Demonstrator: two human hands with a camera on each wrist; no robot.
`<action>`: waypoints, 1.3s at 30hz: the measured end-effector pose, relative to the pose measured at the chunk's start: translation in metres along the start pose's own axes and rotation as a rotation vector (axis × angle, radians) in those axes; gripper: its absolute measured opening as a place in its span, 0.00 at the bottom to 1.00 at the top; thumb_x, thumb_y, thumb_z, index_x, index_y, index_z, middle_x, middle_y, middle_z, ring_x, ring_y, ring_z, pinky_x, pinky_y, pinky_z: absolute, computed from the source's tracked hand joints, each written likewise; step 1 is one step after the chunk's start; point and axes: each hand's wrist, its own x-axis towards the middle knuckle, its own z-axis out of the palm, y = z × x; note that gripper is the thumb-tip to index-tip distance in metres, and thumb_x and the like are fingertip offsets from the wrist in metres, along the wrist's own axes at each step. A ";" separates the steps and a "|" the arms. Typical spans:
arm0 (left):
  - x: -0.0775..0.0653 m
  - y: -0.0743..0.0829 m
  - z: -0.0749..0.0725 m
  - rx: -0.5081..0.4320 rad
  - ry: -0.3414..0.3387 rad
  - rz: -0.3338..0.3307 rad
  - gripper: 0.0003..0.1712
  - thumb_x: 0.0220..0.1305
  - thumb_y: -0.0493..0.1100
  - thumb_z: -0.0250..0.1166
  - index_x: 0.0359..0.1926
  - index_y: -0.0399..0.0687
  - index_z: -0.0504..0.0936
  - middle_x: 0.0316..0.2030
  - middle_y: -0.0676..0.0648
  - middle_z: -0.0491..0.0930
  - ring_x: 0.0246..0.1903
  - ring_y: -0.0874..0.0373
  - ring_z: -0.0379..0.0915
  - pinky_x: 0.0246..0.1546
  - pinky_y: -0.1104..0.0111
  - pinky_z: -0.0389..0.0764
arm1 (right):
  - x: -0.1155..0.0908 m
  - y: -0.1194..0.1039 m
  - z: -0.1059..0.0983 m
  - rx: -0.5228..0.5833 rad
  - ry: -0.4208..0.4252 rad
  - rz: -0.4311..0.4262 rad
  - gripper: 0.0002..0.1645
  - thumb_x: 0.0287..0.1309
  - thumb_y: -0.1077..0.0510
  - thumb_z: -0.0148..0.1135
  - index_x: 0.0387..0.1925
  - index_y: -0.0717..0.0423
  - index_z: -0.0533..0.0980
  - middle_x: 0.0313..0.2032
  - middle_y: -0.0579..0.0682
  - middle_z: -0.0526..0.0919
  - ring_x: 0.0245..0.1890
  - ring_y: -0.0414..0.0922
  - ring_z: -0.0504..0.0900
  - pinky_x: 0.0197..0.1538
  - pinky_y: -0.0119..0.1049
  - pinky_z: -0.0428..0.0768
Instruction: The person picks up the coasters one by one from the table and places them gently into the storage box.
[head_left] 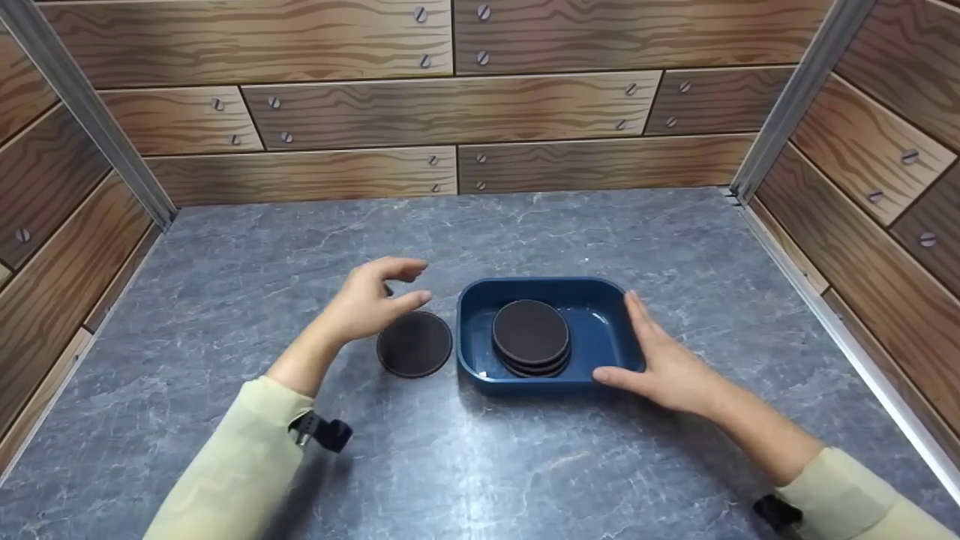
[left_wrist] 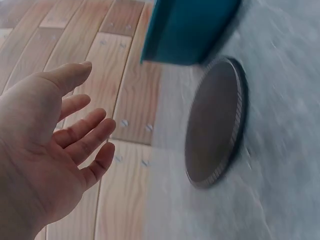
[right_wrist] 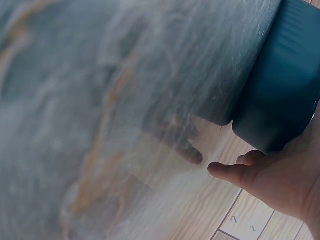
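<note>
My left hand (head_left: 371, 300) hovers just above and behind a flat round black coaster (head_left: 415, 344), thumb and fingers apart with nothing between them. In the left wrist view the same coaster (left_wrist: 215, 125) lies on the table, clear of the fingers. To its right stands a dark blue rectangular container (head_left: 547, 385). Inside, left of its middle, is a stack of similar black coasters (head_left: 531, 332). At the container's right end rests my right hand (head_left: 667, 367), fingers along the outer wall and thumb stretched over the front corner. In the right wrist view the fingers are partly hidden.
A grey marbled tabletop (head_left: 480, 465) lies under everything. Wood-patterned panels (head_left: 450, 112) rise behind and at both sides, with metal corner posts (head_left: 82, 112). Dark wrist devices (head_left: 322, 431) sit at both sleeves.
</note>
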 end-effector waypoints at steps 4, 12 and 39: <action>-0.011 -0.014 -0.006 -0.005 -0.008 -0.033 0.30 0.69 0.46 0.74 0.68 0.40 0.81 0.63 0.40 0.82 0.63 0.45 0.77 0.59 0.48 0.80 | -0.001 0.000 -0.001 -0.002 -0.002 0.001 0.76 0.64 0.27 0.67 0.85 0.57 0.30 0.84 0.64 0.33 0.81 0.68 0.42 0.77 0.68 0.49; -0.028 -0.033 -0.008 -0.064 -0.044 -0.090 0.33 0.67 0.45 0.76 0.69 0.39 0.79 0.65 0.40 0.80 0.65 0.42 0.74 0.62 0.44 0.77 | -0.001 0.001 -0.001 -0.004 0.001 -0.005 0.75 0.64 0.28 0.67 0.85 0.57 0.30 0.84 0.65 0.33 0.81 0.69 0.43 0.77 0.68 0.50; -0.041 -0.056 0.005 -0.038 -0.193 -0.099 0.41 0.57 0.47 0.83 0.70 0.41 0.79 0.68 0.39 0.77 0.69 0.40 0.69 0.74 0.44 0.62 | -0.001 0.000 -0.001 0.001 -0.005 0.000 0.76 0.63 0.27 0.68 0.85 0.58 0.31 0.84 0.64 0.33 0.82 0.67 0.42 0.77 0.68 0.49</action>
